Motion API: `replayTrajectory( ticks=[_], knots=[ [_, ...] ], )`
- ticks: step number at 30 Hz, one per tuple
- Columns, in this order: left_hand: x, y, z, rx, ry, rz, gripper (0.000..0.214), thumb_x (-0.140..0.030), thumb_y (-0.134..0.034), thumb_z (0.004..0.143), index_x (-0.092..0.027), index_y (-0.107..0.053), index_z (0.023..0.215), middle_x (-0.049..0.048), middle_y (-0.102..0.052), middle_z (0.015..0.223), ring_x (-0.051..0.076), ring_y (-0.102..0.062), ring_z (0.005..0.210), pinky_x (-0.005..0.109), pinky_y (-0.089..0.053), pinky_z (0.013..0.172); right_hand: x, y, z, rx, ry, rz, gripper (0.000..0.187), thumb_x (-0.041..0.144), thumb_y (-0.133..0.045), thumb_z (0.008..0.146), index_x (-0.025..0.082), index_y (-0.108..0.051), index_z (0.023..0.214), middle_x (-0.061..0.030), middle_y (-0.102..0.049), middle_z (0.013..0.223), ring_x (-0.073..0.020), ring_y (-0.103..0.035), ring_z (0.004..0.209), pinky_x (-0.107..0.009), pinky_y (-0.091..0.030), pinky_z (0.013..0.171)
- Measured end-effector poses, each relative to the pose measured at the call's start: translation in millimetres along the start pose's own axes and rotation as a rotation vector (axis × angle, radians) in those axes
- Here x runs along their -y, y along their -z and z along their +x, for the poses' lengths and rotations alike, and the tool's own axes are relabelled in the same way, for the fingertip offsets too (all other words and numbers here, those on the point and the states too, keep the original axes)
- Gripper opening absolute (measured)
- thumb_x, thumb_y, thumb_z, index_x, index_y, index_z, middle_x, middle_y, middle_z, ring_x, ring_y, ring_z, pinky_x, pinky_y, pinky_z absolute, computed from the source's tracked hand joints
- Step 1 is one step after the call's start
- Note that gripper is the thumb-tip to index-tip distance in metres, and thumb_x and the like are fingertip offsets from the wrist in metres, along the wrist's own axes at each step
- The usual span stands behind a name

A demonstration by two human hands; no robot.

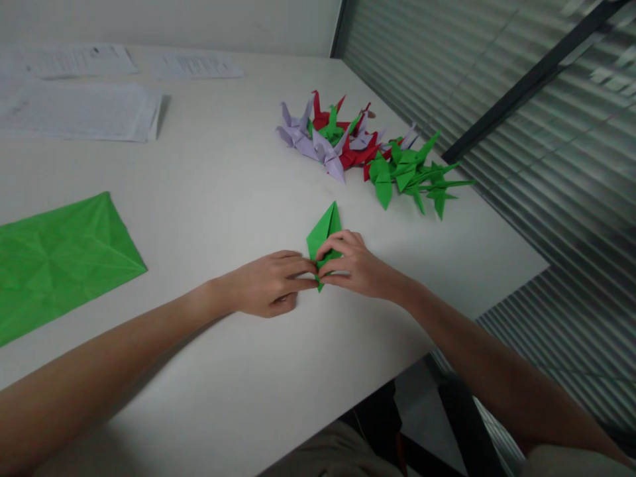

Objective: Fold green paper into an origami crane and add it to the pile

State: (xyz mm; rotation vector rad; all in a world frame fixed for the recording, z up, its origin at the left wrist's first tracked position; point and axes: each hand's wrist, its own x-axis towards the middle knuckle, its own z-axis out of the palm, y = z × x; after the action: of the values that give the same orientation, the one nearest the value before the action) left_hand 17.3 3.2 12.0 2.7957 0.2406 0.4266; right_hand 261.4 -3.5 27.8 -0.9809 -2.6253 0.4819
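The fingers (298, 266) of the left hand (271, 286) and those of the right hand (355, 268) close from either side on the lower end of a folded green paper (325, 230), a narrow pointed shape lying flat on the white tabletop (238, 185), tip pointing away. Beyond it lies a heap of paper cranes (368, 154) in lilac, red and green. A creased green sheet (59, 258) lies far left. The writing on the printed pages (79, 109) is too blurred to read.
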Motion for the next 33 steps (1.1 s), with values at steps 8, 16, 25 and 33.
replayTrajectory(
  ticks=[8,16,25,33],
  knots=[
    [-3,1.4,-1,0.051,0.0,0.08,0.044,-0.018,-0.043,0.088,-0.02,-0.055,0.13,0.0127,-0.054,0.133,0.025,-0.052,0.125,0.049,-0.034,0.113,1,0,2,0.022,-0.016,-0.007,0.003,0.028,-0.074,0.082,0.026,-0.073,0.08,-0.0017,-0.066,0.108,-0.0244,-0.045,0.113,-0.044,-0.031,0.097],
    [-1,0.0,1,-0.023,-0.005,-0.054,0.049,-0.011,-0.045,0.078,-0.019,-0.055,0.126,0.0096,-0.063,0.124,0.023,-0.056,0.12,0.046,-0.035,0.111,0,4,8,0.095,-0.023,-0.012,0.006,0.028,-0.076,0.08,0.024,-0.073,0.079,-0.0032,-0.066,0.109,-0.0252,-0.046,0.113,-0.044,-0.03,0.096],
    [-4,-1.1,3,-0.038,-0.012,-0.026,0.039,-0.028,-0.052,0.088,-0.021,-0.059,0.126,0.0115,-0.061,0.123,0.025,-0.055,0.12,0.047,-0.035,0.109,-4,4,12,0.13,-0.021,0.02,0.007,0.027,-0.076,0.079,0.023,-0.071,0.078,-0.0032,-0.064,0.107,-0.0244,-0.047,0.109,-0.041,-0.029,0.093],
    [-2,0.6,1,-0.016,0.04,-0.147,0.056,-0.014,-0.047,0.077,-0.019,-0.048,0.133,0.01,-0.061,0.128,0.023,-0.056,0.121,0.046,-0.031,0.112,-9,3,16,0.159,-0.007,0.017,0.007,0.028,-0.075,0.08,0.023,-0.071,0.081,-0.0032,-0.063,0.105,-0.0241,-0.049,0.106,-0.041,-0.028,0.091]
  ],
)
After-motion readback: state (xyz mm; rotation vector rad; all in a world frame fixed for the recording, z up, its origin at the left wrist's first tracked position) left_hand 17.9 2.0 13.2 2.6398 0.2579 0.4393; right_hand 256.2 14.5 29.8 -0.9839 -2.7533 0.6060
